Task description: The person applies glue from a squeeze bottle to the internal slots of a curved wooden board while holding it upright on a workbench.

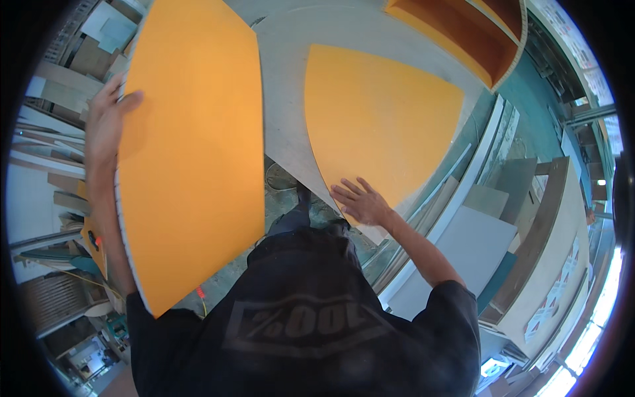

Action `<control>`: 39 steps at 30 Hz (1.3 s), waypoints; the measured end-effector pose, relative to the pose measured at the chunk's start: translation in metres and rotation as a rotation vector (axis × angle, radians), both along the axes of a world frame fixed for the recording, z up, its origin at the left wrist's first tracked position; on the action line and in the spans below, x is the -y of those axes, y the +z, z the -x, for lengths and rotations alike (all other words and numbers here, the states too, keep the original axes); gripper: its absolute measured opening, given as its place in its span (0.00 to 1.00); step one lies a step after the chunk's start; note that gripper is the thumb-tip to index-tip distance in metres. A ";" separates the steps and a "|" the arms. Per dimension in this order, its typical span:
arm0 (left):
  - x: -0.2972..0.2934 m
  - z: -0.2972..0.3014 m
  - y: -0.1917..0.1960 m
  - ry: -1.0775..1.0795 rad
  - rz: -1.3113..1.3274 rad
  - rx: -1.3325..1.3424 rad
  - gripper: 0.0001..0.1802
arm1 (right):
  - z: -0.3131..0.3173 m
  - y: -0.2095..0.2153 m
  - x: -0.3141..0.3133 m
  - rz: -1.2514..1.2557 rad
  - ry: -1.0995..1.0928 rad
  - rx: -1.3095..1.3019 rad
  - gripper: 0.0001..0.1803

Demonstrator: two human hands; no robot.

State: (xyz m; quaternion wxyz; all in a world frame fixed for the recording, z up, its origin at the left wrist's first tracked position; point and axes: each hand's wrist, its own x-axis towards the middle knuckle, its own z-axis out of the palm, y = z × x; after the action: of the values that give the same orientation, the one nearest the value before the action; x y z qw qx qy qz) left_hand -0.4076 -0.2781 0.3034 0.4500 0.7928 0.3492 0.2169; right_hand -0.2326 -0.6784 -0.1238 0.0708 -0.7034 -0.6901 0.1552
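Observation:
A large orange panel [198, 152] is held up on my left, its broad face toward me. My left hand [107, 126] grips its left edge, the thumb on the orange face and the other fingers mostly hidden behind. To the right, a second orange panel [383, 119] with curved sides lies flat on a pale grey work surface [284, 99]. My right hand [364, 204] rests on its near end, palm down, fingers stretched out and holding nothing.
An orange box-like cabinet [456, 40] with a curved side stands at the far right. Long white strips [456, 188], grey boards and a large wooden panel [549, 245] lean along the right. Stacked offcuts [63, 142] fill the left side.

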 end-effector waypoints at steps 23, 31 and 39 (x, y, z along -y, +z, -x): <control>-0.103 0.097 -0.034 0.459 -0.094 -0.143 0.35 | -0.258 -0.020 -0.361 0.046 -0.088 0.342 0.36; -0.130 0.070 -0.040 0.467 -0.079 -0.129 0.33 | -0.368 -0.007 -0.444 0.185 -0.799 0.477 0.36; -0.162 0.065 -0.047 0.374 0.010 -0.102 0.32 | -0.333 -0.023 -0.407 -0.157 -0.813 0.352 0.40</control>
State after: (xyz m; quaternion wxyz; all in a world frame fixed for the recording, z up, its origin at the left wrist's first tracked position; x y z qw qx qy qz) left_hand -0.4721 -0.1164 0.2565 0.3876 0.7217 0.5140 0.2546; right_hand 0.0999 -0.2717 -0.1473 0.0606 -0.9256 -0.3687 -0.0601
